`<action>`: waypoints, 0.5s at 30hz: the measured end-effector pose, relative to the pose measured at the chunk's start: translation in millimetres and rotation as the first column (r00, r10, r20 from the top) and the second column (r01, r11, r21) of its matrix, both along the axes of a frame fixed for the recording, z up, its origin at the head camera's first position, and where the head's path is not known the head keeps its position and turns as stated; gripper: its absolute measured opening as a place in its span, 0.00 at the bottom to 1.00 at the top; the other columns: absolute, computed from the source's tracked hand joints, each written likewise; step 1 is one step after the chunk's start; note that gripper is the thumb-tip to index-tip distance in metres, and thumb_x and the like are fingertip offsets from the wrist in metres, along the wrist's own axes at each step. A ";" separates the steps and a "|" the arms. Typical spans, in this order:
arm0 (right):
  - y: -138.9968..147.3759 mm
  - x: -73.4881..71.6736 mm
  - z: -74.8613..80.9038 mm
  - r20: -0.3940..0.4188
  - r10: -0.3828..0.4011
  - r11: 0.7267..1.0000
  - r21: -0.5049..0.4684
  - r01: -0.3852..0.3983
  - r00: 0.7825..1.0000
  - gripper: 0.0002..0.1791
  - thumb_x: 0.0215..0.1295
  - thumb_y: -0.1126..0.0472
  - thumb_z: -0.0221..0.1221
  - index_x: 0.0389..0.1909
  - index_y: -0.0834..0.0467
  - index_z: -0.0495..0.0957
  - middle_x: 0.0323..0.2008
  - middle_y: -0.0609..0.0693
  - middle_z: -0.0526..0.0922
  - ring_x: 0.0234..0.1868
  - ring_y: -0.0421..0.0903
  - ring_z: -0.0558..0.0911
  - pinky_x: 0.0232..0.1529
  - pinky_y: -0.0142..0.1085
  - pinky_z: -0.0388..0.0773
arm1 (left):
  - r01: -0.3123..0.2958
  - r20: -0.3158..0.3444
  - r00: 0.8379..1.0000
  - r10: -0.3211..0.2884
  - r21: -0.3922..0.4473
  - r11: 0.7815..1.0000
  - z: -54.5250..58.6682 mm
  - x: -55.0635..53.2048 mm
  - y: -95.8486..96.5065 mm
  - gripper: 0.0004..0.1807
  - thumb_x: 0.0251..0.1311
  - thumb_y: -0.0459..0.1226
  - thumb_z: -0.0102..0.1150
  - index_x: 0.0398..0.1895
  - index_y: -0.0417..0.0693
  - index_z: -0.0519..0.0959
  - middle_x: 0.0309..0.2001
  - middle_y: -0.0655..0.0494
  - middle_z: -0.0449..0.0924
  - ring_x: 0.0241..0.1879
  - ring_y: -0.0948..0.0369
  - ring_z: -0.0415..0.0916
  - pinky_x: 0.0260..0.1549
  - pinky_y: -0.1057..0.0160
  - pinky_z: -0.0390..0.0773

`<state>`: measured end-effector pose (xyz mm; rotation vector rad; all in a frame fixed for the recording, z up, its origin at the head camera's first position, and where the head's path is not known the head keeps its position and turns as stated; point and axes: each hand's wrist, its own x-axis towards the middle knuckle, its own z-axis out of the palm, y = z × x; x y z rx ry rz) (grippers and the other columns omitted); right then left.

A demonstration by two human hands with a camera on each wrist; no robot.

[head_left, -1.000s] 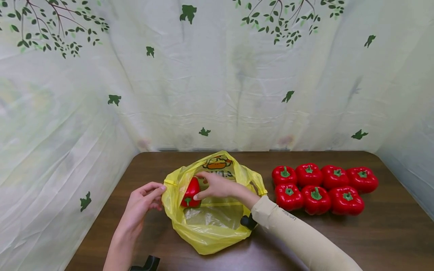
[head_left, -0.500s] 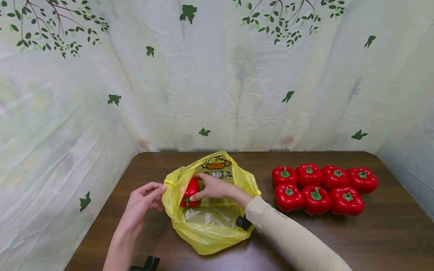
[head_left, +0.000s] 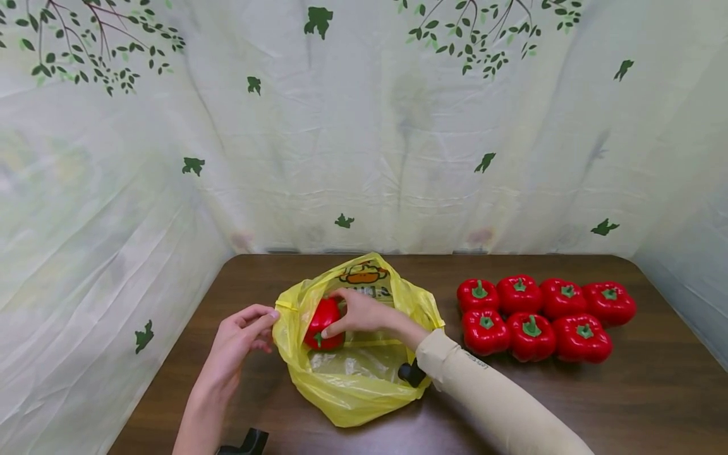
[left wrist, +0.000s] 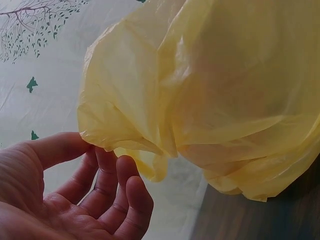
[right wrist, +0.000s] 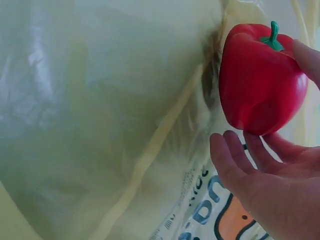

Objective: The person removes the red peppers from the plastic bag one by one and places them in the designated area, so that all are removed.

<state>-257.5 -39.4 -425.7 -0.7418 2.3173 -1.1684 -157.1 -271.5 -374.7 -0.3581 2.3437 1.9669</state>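
Observation:
A yellow plastic bag (head_left: pixel 347 398) with a printed cartoon duck stands with its mouth spread in the middle of the table. My left hand (head_left: pixel 241 338) pinches its left rim between thumb and fingers; in the left wrist view the thumb (left wrist: pixel 62 149) lies against the thin film. Inside the bag, my right hand (head_left: pixel 361 315) holds a red bell pepper (head_left: pixel 325 322) by the bag's left wall. The right wrist view shows that bell pepper (right wrist: pixel 262 82) with its green stem up, the thumb (right wrist: pixel 307 60) at one side and fingers under its lower end.
Several red bell peppers (head_left: pixel 531 335) stand in two rows on the brown table (head_left: pixel 654 392), right of the bag. A pale leaf-printed curtain (head_left: pixel 398 126) hangs behind and at both sides. The right forearm in a beige sleeve (head_left: pixel 489 385) crosses the bag's right rim.
The bell pepper in the bag has turned and shifted slightly right with my right hand. The right forearm moved a little left, then back right. My left hand stays at the rim.

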 end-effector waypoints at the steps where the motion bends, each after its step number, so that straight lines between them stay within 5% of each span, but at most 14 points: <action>1: 0.9 0.4 1.3 -0.007 -0.006 1.000 0.000 0.006 1.000 0.46 0.50 0.46 0.74 0.68 0.58 0.66 0.56 0.49 0.75 0.53 0.43 0.76 0.49 0.34 0.76 | 0.000 0.001 1.000 0.000 -0.002 1.000 0.1 -0.1 0.0 0.16 0.64 0.44 0.64 0.43 0.40 0.80 0.31 0.54 0.81 0.29 0.56 0.76 0.31 0.59 0.81; 15: 14.3 12.9 17.1 -0.053 -0.154 0.987 0.042 0.157 0.987 0.45 0.49 0.40 0.72 0.63 0.61 0.68 0.51 0.48 0.77 0.47 0.44 0.76 0.45 0.37 0.77 | 0.005 -0.007 1.000 -0.005 0.004 1.000 0.2 -0.3 -0.8 0.15 0.64 0.44 0.64 0.42 0.40 0.81 0.29 0.54 0.80 0.29 0.54 0.76 0.32 0.59 0.81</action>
